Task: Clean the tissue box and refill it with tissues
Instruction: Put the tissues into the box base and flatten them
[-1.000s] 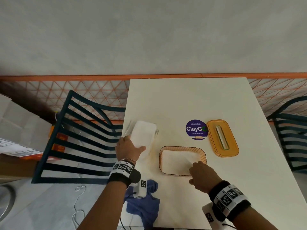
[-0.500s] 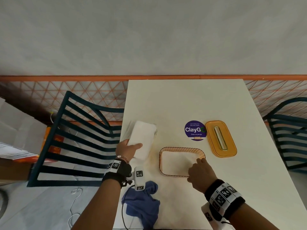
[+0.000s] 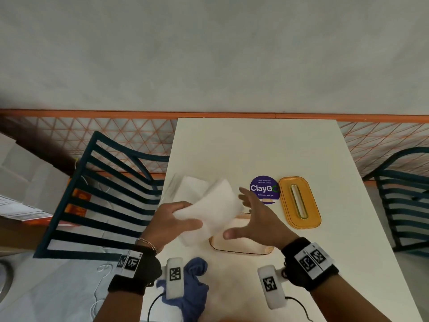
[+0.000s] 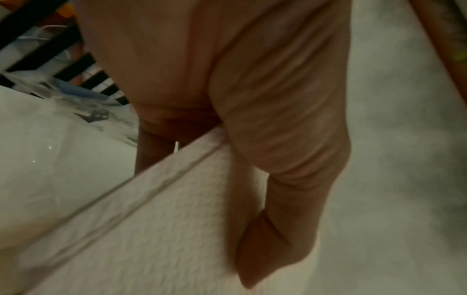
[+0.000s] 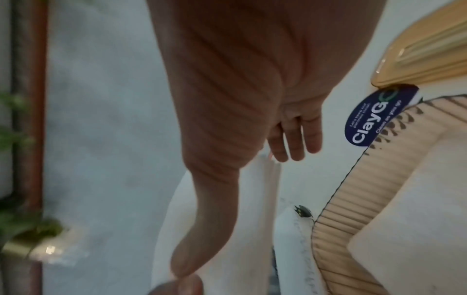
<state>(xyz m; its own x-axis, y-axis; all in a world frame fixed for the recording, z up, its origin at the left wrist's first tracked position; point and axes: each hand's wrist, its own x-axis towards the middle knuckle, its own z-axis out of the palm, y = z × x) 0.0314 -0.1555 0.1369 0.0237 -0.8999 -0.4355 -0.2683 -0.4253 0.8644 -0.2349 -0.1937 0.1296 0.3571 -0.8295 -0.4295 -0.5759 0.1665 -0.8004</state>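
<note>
My left hand (image 3: 183,219) grips a thick white stack of tissues (image 3: 214,204) by its near end and holds it tilted above the table; in the left wrist view my thumb (image 4: 283,159) lies across the stack (image 4: 151,229). Spread open beside the stack's right edge, my right hand (image 3: 251,217) has its fingers straight and holds nothing. The orange ribbed tissue box base (image 3: 241,249) sits on the table below both hands, partly hidden by them. Its orange lid (image 3: 299,203) with a slot lies to the right.
The rest of the tissue pack in clear wrapping (image 3: 185,185) lies at the white table's (image 3: 255,147) left edge. A blue cloth (image 3: 192,289) sits near the front edge. A purple ClayGo sticker (image 3: 264,189) lies beside the lid. Dark chairs (image 3: 104,194) (image 3: 404,201) flank the table.
My left hand has lifted a stack of tissues off the pack and carried it right, over the box base. My right hand left the base's rim and rose, opening toward the stack.
</note>
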